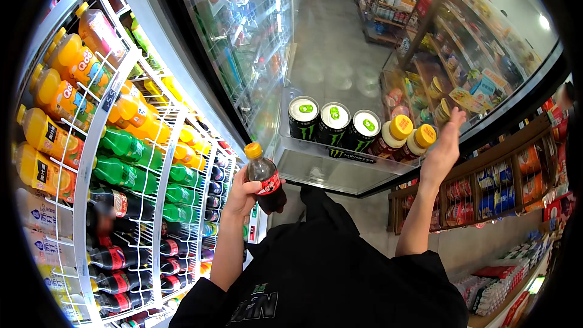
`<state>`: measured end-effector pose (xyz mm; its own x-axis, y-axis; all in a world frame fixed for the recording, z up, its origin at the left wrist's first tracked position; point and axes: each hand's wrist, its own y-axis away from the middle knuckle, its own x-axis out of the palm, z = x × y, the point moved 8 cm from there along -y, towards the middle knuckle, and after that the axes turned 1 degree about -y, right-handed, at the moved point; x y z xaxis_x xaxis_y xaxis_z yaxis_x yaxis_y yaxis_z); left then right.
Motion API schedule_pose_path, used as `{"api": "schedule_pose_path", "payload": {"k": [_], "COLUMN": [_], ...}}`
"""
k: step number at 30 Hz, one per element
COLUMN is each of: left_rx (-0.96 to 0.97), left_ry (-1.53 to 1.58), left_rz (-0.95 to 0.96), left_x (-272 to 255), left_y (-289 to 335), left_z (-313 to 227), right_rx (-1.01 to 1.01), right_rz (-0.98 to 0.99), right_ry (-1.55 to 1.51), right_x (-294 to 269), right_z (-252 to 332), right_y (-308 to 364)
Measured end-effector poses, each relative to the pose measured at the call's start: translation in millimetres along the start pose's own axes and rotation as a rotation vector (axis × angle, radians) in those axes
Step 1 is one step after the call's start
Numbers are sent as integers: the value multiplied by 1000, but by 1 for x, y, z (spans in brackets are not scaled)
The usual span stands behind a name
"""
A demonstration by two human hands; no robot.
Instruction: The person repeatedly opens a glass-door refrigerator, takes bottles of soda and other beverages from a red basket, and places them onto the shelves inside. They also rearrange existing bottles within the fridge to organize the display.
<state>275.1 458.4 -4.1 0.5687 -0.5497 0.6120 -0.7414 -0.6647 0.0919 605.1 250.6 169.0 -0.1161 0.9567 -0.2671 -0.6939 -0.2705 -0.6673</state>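
My left hand (242, 194) is wrapped round a small bottle of dark cola (267, 183) with an orange cap and a red label, held upright in front of the fridge shelves. The right hand (445, 149) is at the far side of the swung-out glass door (340, 42), its fingers stretched out flat near the door's frame; whether it touches the glass I cannot tell. Beside it, a clear door rack (340, 153) carries three black drink cans (333, 123) with green tabs and two yellow-capped bottles (421, 138).
On the left, white wire shelves (85, 164) hold orange juice bottles (48, 136), green bottles (124, 176) and dark cola bottles (121, 257). Snack shelves (473, 191) stand at the right. Through the glass show a grey floor (328, 24) and further store shelves (395, 0).
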Motion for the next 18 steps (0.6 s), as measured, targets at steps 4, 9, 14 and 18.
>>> {"api": "schedule_pose_path", "payload": {"k": [4,9,14,18], "left_rx": [9,183,557,710], "left_ry": [-83,-376,-868,-1033], "left_rz": [-43,-123,-273,-533], "left_x": [-9,0,32,45], "left_y": [11,41,91,145], "left_z": [-19,-77,-156,-194], "right_rx": [-333,-419,-302,-347], "right_rz": [-281,737,1527,1791], "right_ry": [-405,-739,-757,-966], "right_x": [4,130,231,236], "right_z": [76,145,182,258], "right_y": [18,86,173,192]}}
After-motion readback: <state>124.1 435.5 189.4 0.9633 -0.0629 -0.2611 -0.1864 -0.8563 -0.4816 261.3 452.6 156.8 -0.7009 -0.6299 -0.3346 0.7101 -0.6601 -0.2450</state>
